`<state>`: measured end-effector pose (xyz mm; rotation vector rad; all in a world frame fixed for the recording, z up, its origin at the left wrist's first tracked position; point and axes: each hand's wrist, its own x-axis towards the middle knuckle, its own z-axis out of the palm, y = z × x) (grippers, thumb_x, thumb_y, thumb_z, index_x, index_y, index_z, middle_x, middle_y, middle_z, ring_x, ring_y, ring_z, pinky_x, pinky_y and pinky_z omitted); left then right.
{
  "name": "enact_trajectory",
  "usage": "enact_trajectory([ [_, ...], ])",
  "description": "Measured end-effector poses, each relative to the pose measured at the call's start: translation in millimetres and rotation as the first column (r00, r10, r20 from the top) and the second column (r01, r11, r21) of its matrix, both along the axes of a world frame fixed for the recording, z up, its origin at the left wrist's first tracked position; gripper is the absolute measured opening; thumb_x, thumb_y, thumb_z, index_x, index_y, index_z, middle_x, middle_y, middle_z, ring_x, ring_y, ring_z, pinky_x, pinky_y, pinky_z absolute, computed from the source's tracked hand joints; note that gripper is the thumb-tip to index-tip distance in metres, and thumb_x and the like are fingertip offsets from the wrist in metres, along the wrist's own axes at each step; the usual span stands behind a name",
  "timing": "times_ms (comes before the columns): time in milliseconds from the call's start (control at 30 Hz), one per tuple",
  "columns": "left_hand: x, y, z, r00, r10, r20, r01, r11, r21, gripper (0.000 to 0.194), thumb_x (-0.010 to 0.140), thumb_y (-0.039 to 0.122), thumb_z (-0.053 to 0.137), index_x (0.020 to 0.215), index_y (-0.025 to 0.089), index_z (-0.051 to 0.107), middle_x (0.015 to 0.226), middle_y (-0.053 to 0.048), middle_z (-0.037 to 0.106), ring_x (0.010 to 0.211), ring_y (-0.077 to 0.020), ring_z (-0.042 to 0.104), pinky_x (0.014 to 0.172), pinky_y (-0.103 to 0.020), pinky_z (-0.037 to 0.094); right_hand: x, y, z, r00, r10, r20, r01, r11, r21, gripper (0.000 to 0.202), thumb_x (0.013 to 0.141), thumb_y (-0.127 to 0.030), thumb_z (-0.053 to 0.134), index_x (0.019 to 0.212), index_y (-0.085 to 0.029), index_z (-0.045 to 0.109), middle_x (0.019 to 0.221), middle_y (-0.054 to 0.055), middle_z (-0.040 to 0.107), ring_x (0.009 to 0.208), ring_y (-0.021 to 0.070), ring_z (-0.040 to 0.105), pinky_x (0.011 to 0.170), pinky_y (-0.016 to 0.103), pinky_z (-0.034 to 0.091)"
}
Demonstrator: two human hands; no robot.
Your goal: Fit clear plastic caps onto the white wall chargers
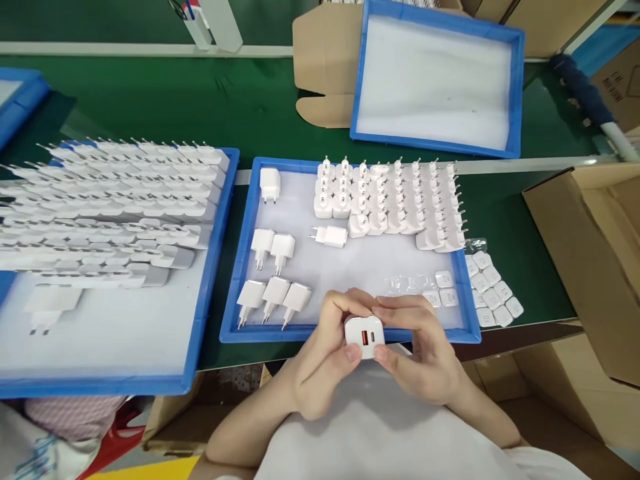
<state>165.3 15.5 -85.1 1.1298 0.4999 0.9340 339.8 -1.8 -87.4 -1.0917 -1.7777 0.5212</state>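
Gripping: white charger, one, two-handed.
Left fingers and right fingers closed on opposite sides; ports facing the wearer; blue tray's near rim just beside.

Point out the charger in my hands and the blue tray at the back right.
Charger [369, 338], head view: front face, between the two ports.
Blue tray [435, 80], head view: middle of its white floor.
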Motion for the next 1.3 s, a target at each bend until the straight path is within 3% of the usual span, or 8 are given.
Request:
enact_trajectory([
  [300,16,1,-7.7,0.999,0.032,0.036,-0.029,0.996,-0.084,0.022,0.108,0.039,0.035,0.129,0.032,0.037,0.108,-0.003,0.051,0.095,-0.0171,0.054,0.083,-0.032,0.046,-6,9,-18.6,0.999,-0.002,0.032,-0.001,0.996,0.092,0.046,0.09,-0.027,0.07,0.132,-0.023,0.052,0.13,0.015,0.064,0.128,0.0329,0.06,0.098,0.054,0.056],
  [433,11,8,-14.8,0.949,0.221,-0.225,-0.158,0.95,0.27,0.042,0.105,0.051,0.037,0.14,0.028,0.038,0.132,-0.012,0.044,0.125,-0.0279,0.048,0.104,-0.046,0.044,6,8,-22.8,0.991,0.057,-0.123,-0.049,0.997,0.065,0.043,0.091,-0.019,0.065,0.13,-0.027,0.049,0.122,0.011,0.07,0.123,0.0308,0.065,0.1,0.058,0.055],
  [500,-4,10,-14.5,0.788,0.423,-0.447,-0.175,0.85,0.496,0.038,0.103,0.042,0.047,0.137,0.026,0.043,0.135,-0.014,0.044,0.13,-0.0307,0.045,0.108,-0.05,0.041,25,12,-21.7,0.999,-0.034,-0.025,0.034,0.999,0.003,0.044,0.09,-0.019,0.067,0.131,-0.027,0.052,0.118,0.011,0.07,0.112,0.0292,0.069,0.092,0.05,0.059],
  [600,-38,8,-13.4,0.33,0.681,-0.654,-0.124,0.718,0.685,0.035,0.097,0.033,0.059,0.13,0.024,0.05,0.134,-0.016,0.049,0.129,-0.0345,0.048,0.107,-0.055,0.04,60,23,-20.5,0.907,-0.255,0.335,0.251,0.966,0.057,0.035,0.092,-0.022,0.068,0.127,-0.026,0.06,0.115,0.013,0.067,0.103,0.0289,0.069,0.084,0.043,0.06],
  [667,-61,3,-16.8,0.054,0.733,-0.678,-0.117,0.679,0.725,0.041,0.094,0.041,0.063,0.128,0.021,0.052,0.135,-0.019,0.05,0.127,-0.0398,0.05,0.106,-0.061,0.039,79,33,-22.6,0.814,-0.307,0.493,0.289,0.95,0.115,0.034,0.095,-0.026,0.066,0.128,-0.023,0.059,0.11,0.013,0.068,0.098,0.0289,0.069,0.079,0.041,0.06],
  [733,-77,-3,-24.4,-0.107,0.71,-0.696,-0.122,0.685,0.718,0.051,0.092,0.05,0.063,0.13,0.018,0.053,0.137,-0.023,0.05,0.127,-0.0443,0.05,0.104,-0.065,0.041,92,42,-27.4,0.765,-0.273,0.583,0.235,0.962,0.141,0.031,0.097,-0.024,0.061,0.128,-0.021,0.056,0.109,0.013,0.069,0.099,0.03,0.068,0.082,0.043,0.06],
  [1000,-67,-7,-50.4,-0.26,0.702,-0.663,0.013,0.689,0.724,0.076,0.081,0.06,0.072,0.133,0.007,0.054,0.135,-0.031,0.055,0.122,-0.049,0.052,0.094,-0.061,0.047,92,70,-46.5,0.627,-0.157,0.763,0.135,0.987,0.093,0.033,0.099,-0.013,0.043,0.129,-0.014,0.057,0.119,0.02,0.059,0.096,0.0308,0.067,0.072,0.044,0.062],
  [1300,-48,6,-57.8,-0.335,0.67,-0.663,-0.049,0.69,0.722,0.062,0.075,0.046,0.074,0.119,0.006,0.057,0.125,-0.03,0.051,0.113,-0.0494,0.055,0.083,-0.057,0.052,96,50,-10.7,0.719,-0.276,0.638,0.205,0.961,0.185,0.044,0.098,-0.025,0.058,0.141,-0.021,0.048,0.13,0.019,0.059,0.12,0.0375,0.061,0.094,0.055,0.057],
])
